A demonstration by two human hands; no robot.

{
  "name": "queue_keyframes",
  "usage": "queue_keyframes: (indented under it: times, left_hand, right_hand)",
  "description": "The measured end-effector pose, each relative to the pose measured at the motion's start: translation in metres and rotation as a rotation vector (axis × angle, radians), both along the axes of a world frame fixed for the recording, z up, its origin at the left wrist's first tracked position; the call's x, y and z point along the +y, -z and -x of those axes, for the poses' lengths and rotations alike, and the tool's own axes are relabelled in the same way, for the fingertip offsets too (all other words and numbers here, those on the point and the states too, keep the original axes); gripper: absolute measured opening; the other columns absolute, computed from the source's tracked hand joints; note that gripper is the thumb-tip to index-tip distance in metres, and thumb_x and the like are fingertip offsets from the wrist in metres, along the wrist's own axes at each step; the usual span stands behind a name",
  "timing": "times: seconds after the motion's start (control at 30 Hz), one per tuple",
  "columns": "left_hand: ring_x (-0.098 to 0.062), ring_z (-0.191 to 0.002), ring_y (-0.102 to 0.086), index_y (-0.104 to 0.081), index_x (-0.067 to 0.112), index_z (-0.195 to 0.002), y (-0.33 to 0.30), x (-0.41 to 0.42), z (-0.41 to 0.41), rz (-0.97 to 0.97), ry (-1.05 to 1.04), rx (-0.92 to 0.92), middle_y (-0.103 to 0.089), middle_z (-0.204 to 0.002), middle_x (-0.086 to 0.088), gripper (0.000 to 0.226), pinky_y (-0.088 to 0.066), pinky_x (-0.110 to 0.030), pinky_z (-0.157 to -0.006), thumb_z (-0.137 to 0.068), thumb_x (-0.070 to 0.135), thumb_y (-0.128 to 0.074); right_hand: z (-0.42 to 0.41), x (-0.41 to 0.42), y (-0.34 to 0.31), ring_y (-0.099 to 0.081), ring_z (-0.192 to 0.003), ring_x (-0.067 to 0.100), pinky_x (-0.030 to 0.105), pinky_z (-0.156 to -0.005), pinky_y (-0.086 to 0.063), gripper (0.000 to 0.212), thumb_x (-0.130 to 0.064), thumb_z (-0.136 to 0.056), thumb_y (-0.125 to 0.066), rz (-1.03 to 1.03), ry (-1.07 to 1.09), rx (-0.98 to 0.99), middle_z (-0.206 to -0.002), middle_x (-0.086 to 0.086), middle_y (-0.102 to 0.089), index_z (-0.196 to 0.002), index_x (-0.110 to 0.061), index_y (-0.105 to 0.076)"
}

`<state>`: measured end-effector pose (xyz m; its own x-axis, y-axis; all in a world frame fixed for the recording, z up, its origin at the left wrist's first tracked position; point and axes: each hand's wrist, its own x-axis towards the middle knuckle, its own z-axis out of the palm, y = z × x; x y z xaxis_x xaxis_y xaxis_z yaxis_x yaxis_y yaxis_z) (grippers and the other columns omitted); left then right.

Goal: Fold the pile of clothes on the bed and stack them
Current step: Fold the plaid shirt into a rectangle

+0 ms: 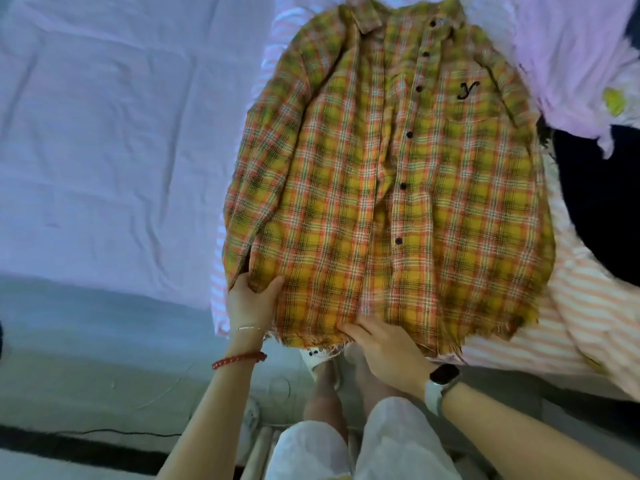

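Item: plaid shirt (388,188), yellow and orange check, buttoned, laid front-up on the bed (104,133), collar far, frayed hem near, over a pink striped cloth (581,317).

Left hand (251,303): I grip the near left corner by the side seam, thumb on top and fingers curled under the cloth.

Right hand (381,344): fingers roughly straight, pressing the hem flat; it grasps nothing.

Handling, by my judgement: light, soft, limp flannel, not slippery; it creases readily. Best held at hem corners and shoulders.

Adjacent: lilac garment (568,57) and dark garment (599,202), far right, unfolded.
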<state>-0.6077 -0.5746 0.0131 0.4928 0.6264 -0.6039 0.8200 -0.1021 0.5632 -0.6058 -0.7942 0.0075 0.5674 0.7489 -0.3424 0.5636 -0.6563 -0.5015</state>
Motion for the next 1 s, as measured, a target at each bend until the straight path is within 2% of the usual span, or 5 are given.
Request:
queue_keyframes:
  times: [0.23,0.47,0.6,0.8,1.0]
  left_hand:
    - [-0.034,-0.101,-0.054,-0.049,0.006,-0.120,0.011,0.003,0.020,-0.183,0.321,0.241,-0.048,-0.123,-0.015,0.042,-0.046,-0.039,-0.077,-0.086,0.027,-0.060]
    - [-0.042,-0.114,-0.046,-0.057,0.003,-0.117,0.013,-0.014,0.029,-0.551,0.539,0.021,-0.051,-0.123,-0.021,0.044,-0.040,-0.053,-0.086,-0.076,0.014,-0.069]
    - [-0.045,-0.120,-0.046,-0.063,0.005,-0.111,0.020,-0.010,0.021,-0.674,0.677,-0.076,-0.053,-0.129,-0.021,0.046,-0.034,-0.061,-0.093,-0.067,0.011,-0.075]
    - [-0.043,-0.128,-0.041,-0.058,0.018,-0.125,0.028,-0.015,0.016,-0.751,1.059,-0.157,-0.047,-0.139,-0.014,0.055,-0.036,-0.062,-0.093,-0.073,0.029,-0.072]
    - [-0.029,-0.143,0.004,-0.028,0.035,-0.141,0.043,-0.025,0.012,-0.521,1.311,0.276,0.002,-0.157,-0.003,0.050,-0.015,-0.054,-0.113,-0.093,0.041,-0.041]
  right_hand:
    - [0.004,0.003,0.024,-0.043,-0.123,0.020,0.033,-0.096,-0.041,0.046,-0.013,-0.096,-0.035,0.255,0.118,0.329,-0.139,0.002,-0.044,-0.142,-0.023,-0.035]
    - [-0.009,0.039,0.040,-0.063,-0.083,0.028,0.031,-0.063,-0.046,0.039,-0.027,-0.096,-0.047,0.037,0.945,0.275,-0.099,0.008,-0.067,-0.129,-0.006,-0.046]
    - [-0.025,0.061,0.047,-0.044,-0.050,0.019,0.025,-0.045,-0.028,0.025,-0.029,-0.095,-0.048,-0.024,1.228,0.416,-0.063,0.005,-0.049,-0.076,-0.014,-0.042]
    - [-0.005,0.049,0.026,-0.037,-0.046,0.016,0.028,-0.045,-0.026,0.014,-0.017,-0.099,-0.040,-0.182,1.072,0.173,-0.057,-0.003,-0.040,-0.098,-0.005,-0.047]
    - [0.010,0.008,0.018,-0.062,-0.081,0.030,0.034,-0.064,-0.044,0.020,-0.008,-0.086,-0.060,0.118,0.791,-0.076,-0.091,0.008,-0.065,-0.105,-0.009,-0.062]
